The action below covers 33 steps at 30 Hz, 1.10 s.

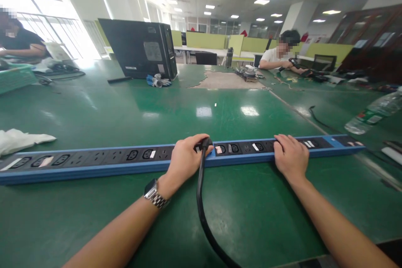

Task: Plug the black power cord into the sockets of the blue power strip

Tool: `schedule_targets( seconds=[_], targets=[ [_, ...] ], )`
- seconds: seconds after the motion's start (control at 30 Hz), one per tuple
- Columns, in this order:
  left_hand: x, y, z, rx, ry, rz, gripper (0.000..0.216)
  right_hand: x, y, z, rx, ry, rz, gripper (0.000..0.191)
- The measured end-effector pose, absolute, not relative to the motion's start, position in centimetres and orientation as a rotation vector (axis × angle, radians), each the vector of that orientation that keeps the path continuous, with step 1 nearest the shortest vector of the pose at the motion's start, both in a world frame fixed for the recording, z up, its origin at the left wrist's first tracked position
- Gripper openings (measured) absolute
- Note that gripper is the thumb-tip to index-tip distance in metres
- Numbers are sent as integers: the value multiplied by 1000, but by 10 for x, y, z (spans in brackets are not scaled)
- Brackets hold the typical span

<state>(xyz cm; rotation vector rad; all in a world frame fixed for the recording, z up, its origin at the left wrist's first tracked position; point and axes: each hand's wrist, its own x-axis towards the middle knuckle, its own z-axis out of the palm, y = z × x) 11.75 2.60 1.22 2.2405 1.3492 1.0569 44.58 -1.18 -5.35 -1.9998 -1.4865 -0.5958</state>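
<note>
A long blue power strip [94, 163] with black sockets lies across the green table [220, 113] in front of me. My left hand [185, 157] is closed around a black plug [205, 143] that sits in a socket near the strip's middle. Its thick black cable [201, 209] runs down toward me. My right hand [290, 155] rests flat on the strip further right, fingers stretched over the sockets. A metal watch [155, 194] is on my left wrist.
A black computer case [138, 48] stands at the back. White cloth [19, 140] lies at the left edge, a plastic water bottle [373, 113] at the right. One person sits far left, another at back right, amid cables and tools.
</note>
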Motion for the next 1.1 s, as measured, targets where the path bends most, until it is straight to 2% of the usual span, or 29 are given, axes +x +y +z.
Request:
schedule_targets(
  seconds=[0.17, 0.43, 0.63, 0.77, 0.87, 1.1],
  targets=[
    [116, 27, 14, 2325, 1365, 988, 25, 444, -13, -52, -2010, -1480, -566, 42],
    [118, 22, -8, 2384, 1391, 1068, 29, 444, -13, -52, -2008, -1468, -556, 43],
    [139, 22, 16, 2155, 1238, 1407, 29, 443, -12, -51, -2007, -1470, -549, 42],
    [184, 28, 23, 2173, 1034, 1156, 21, 441, -13, -50, -2014, -1456, -540, 42],
    [214, 32, 15, 2153, 1114, 967, 21, 441, -12, -50, -2026, -1459, -538, 42],
    [230, 33, 19, 2261, 1290, 844, 25, 441, -12, -49, -2016, -1456, -533, 42]
  ],
)
